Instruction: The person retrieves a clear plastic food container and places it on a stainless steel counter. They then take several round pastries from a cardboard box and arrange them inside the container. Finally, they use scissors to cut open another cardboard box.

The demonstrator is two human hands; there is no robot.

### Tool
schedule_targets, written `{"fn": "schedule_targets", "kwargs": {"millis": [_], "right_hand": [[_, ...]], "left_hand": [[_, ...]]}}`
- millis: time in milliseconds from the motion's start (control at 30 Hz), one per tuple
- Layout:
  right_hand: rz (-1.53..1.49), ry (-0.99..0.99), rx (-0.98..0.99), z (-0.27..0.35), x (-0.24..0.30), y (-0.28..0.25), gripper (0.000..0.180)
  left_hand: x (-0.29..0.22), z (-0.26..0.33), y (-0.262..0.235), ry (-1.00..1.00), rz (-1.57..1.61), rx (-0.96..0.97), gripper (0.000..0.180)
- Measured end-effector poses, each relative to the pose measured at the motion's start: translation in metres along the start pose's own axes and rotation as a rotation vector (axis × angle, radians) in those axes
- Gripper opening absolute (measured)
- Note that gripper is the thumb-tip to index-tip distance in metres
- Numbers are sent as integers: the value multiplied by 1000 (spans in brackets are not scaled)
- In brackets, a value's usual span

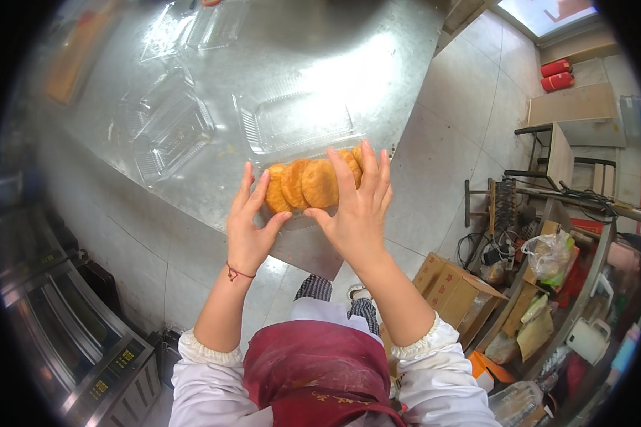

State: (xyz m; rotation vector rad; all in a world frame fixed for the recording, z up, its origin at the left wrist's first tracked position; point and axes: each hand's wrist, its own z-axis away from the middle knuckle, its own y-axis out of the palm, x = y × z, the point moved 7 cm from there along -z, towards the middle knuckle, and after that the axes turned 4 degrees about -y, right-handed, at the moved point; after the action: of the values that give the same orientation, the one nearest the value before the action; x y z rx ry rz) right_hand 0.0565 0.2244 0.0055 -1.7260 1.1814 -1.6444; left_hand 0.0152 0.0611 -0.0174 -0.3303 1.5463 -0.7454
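A row of several golden-brown round pastries [319,183] stands on edge, leaning on one another, in a clear plastic box at the near edge of the metal table. My left hand [251,222] curves around the left end of the row, with its thumb along the near side. Around the right part goes my right hand [356,210], its fingers spread across the pastries and its thumb at the front. Its fingers hide part of the rightmost pastries. Behind the row lies the clear ridged lid [299,122], opened flat on the table.
More clear plastic boxes [169,132] lie on the metal table [214,167] to the left and at the back. Cardboard boxes [452,295] and a cluttered shelf [548,285] stand at right. Ovens with panels [78,320] are at lower left. Red cylinders [556,74] lie far right.
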Motion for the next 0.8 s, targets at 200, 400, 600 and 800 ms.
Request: {"fn": "schedule_targets", "kwargs": {"millis": [200,400,600,800], "right_hand": [[-72,-59,-102,0,0,2,81],[-207,-194,-93,6,-2,0,77],[-310,-132,-115,9,-29,-20,67],[-221,-198,-123,7,-22,-16,53]], "left_hand": [[6,-2,5,-102,73,48,72],[6,-2,7,-115,84,42,71],[6,-2,5,-148,135,17,72],[11,-3,9,-171,101,36,71]]}}
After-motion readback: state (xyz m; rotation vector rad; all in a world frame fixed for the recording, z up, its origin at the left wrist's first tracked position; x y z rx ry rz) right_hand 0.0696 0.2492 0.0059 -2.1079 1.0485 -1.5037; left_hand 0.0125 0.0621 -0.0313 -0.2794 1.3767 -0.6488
